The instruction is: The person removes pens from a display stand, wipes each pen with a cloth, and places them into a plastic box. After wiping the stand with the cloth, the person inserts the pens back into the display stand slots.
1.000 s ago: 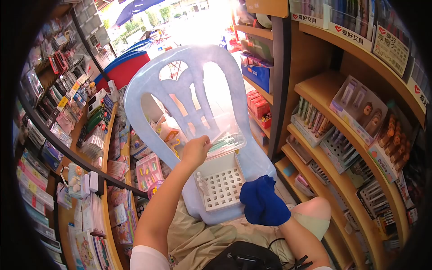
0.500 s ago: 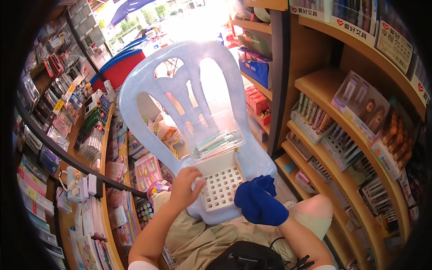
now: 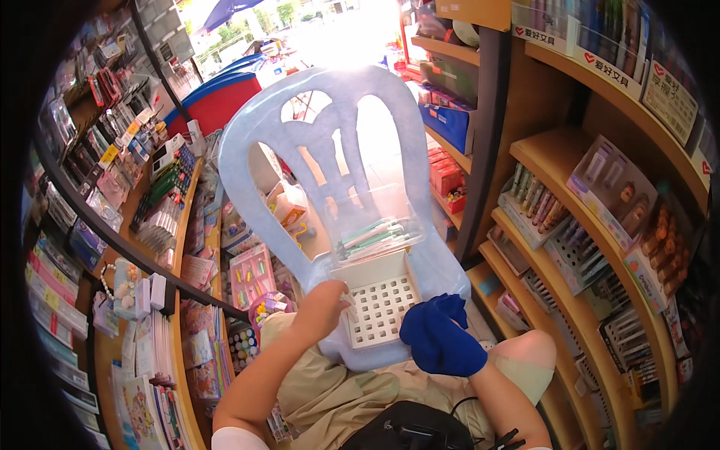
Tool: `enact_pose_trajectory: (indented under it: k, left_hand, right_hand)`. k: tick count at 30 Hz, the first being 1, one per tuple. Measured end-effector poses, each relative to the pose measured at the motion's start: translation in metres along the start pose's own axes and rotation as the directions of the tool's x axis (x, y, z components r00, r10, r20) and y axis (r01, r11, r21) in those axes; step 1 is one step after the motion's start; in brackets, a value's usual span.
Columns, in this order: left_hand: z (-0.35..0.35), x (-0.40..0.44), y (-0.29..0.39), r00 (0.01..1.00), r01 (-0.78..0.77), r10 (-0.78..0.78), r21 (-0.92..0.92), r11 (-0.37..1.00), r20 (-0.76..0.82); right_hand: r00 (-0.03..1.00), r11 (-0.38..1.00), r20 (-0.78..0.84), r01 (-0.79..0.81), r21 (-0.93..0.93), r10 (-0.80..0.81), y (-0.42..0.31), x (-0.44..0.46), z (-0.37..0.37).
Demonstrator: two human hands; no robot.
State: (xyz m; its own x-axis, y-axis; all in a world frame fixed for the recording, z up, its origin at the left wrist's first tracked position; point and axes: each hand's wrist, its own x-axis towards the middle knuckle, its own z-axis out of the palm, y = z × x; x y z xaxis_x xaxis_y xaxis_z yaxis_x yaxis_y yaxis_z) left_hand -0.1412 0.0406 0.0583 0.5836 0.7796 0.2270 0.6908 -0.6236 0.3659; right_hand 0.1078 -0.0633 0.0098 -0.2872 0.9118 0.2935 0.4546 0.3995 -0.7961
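Note:
A white pen tray (image 3: 383, 343) with square holes in its floor sits on the seat of a light blue plastic chair (image 3: 352, 359). My left hand (image 3: 321, 312) is closed on the tray's left rim, thumb and fingers pinched together. A dark blue cloth (image 3: 442, 337) wraps my right hand, hiding its fingers, and it rests against the tray's right side. Behind the tray, on the same chair, stands a clear plastic box (image 3: 369, 202) holding several green and white pens (image 3: 379, 238).
Shelves of pens (image 3: 534, 196) rise close on my right. To the left are racks with notebooks (image 3: 150, 375) and packaged stationery (image 3: 253, 279). A small round purple container (image 3: 271, 304) stands beside my left forearm. The chair's back (image 3: 240, 161) rises ahead.
My left hand has closed from a looser, more spread pose onto the tray's left rim. The cloth-covered hand stays by the right side. The whole view has shifted slightly.

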Motion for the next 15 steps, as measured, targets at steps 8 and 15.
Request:
enact_pose_trajectory:
  k: [8, 15]
  left_hand:
    - [-0.015, 0.012, 0.009, 0.966, 0.25, -0.234, -0.628, 0.737, 0.111]
    - [0.065, 0.024, 0.05, 0.958, 0.276, -0.23, -0.756, 0.593, 0.169]
  right_hand:
    - [0.918, -0.107, 0.282, 0.263, -0.959, -0.278, -0.017, 0.002, -0.011]
    - [0.926, 0.247, 0.344, 0.373, -0.894, -0.154, 0.015, -0.003, 0.01]
